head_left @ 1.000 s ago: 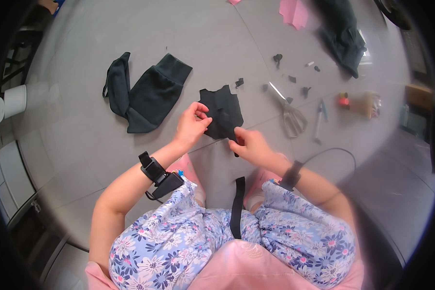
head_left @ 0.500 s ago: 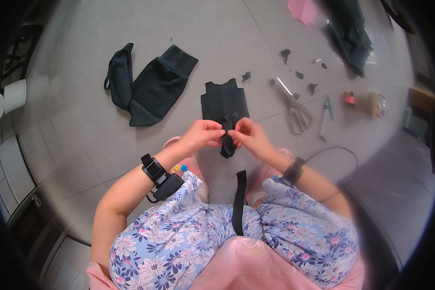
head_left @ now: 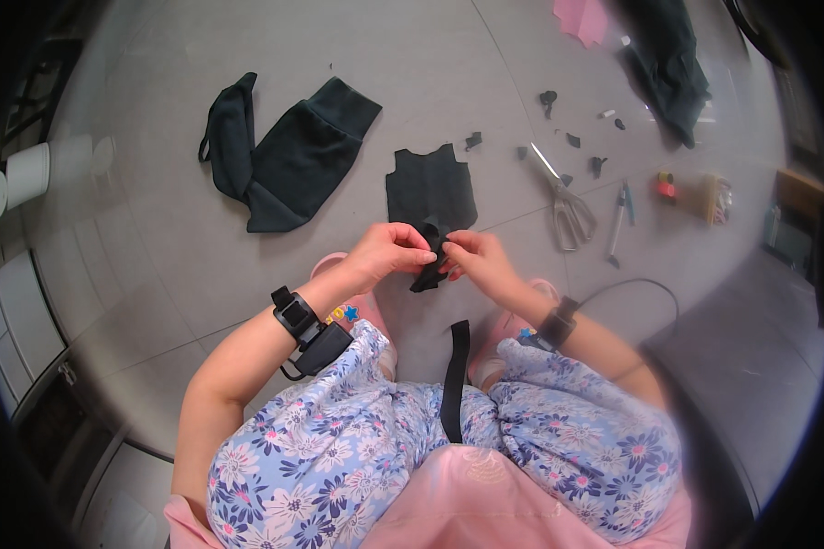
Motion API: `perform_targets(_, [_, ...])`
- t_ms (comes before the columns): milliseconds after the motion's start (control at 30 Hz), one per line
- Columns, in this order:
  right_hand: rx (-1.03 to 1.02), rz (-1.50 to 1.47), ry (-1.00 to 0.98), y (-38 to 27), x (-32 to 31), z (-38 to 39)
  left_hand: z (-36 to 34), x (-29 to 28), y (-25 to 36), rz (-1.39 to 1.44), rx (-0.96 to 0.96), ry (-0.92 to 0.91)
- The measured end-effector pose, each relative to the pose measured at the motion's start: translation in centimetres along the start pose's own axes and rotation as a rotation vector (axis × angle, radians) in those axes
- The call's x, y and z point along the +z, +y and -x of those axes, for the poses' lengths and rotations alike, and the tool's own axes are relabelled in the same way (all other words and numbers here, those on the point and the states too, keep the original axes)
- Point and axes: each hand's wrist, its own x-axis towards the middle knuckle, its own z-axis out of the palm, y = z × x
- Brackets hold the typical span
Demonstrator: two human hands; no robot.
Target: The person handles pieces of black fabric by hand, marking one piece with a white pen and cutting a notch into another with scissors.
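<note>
Between my knees and the flat cloth, my left hand (head_left: 392, 251) and my right hand (head_left: 478, 260) pinch a small dark fabric piece (head_left: 428, 274). Fingertips of both hands meet closely around it, and parts of the piece are hidden behind them. It hangs crumpled, its upper end overlapping the near edge of a flat dark cloth cutout (head_left: 430, 188) with notched top corners. Whether the two pieces are joined, I cannot tell. A black strap (head_left: 454, 380) lies across my lap, below the hands.
Dark folded garment pieces (head_left: 307, 160) lie at the left. To the right are scissors (head_left: 569, 215), slim handled tools (head_left: 617, 227), several dark scraps (head_left: 573, 141) and a small red-and-yellow item (head_left: 666, 188). Dark cloth (head_left: 673, 78) and pink material (head_left: 580, 20) lie far right.
My fingers have shifted slightly on the small fabric piece, which now tilts more and shows less between the hands. Both hands still pinch it. The whole view has moved a little.
</note>
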Motion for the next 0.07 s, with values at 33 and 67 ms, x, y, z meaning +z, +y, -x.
perform_targets(33, [-0.006,-0.032,-0.002,0.17,-0.13,0.0,-0.09,-0.12,-0.22,-0.001,0.005,-0.01])
perform_targets(67, [-0.006,-0.03,-0.002,0.27,-0.15,0.01,-0.18,-0.29,-0.49,-0.012,0.043,-0.001])
